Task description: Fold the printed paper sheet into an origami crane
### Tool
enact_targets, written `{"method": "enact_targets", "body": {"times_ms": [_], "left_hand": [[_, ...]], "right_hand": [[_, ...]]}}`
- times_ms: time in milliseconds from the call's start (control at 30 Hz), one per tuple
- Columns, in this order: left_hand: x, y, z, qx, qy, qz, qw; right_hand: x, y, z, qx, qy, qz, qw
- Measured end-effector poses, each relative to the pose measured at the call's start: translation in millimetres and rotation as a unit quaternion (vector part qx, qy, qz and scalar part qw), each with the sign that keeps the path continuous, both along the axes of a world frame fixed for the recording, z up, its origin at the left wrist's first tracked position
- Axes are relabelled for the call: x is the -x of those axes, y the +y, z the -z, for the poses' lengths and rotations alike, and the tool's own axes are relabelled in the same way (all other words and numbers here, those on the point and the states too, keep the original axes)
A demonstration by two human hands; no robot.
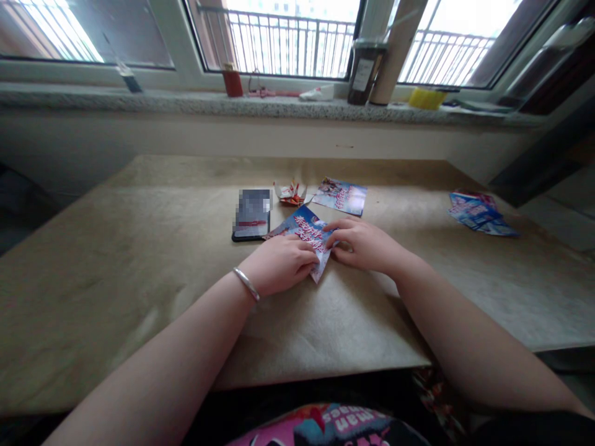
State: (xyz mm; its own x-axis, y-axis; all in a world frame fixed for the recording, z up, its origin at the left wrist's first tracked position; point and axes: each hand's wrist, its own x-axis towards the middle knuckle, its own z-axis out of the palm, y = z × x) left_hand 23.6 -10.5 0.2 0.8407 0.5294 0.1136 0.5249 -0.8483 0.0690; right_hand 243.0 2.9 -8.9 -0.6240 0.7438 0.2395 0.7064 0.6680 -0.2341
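Hiding printed sheet (pixel 305 224) edges, left fingers (pixel 304 256) and right fingers (pixel 341 235) loosely curled, grip unclear.

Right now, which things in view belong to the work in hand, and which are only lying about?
Belonging: printed sheet, touched by left hand and right hand; perhaps similar sheets, folded paper.
Apparently lying about: phone, red container, dark jar.

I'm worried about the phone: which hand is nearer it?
Left. The left hand is just right of the phone, on its near side; the right hand is farther right.
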Motion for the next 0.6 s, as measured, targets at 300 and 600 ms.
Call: {"method": "enact_targets", "body": {"times_ms": [300, 600], "left_hand": [[1.1, -0.7, 0.7, 0.029, -0.024, 0.002, 0.999], [-1.8, -0.1, 3.7, 0.052, -0.045, -0.006, 0.998]], "right_hand": [[0.8, 6.2, 8.6, 0.019, 0.037, -0.01, 0.999], [-0.7, 10.2, 9.2, 0.021, 0.031, 0.032, 0.999]]}}
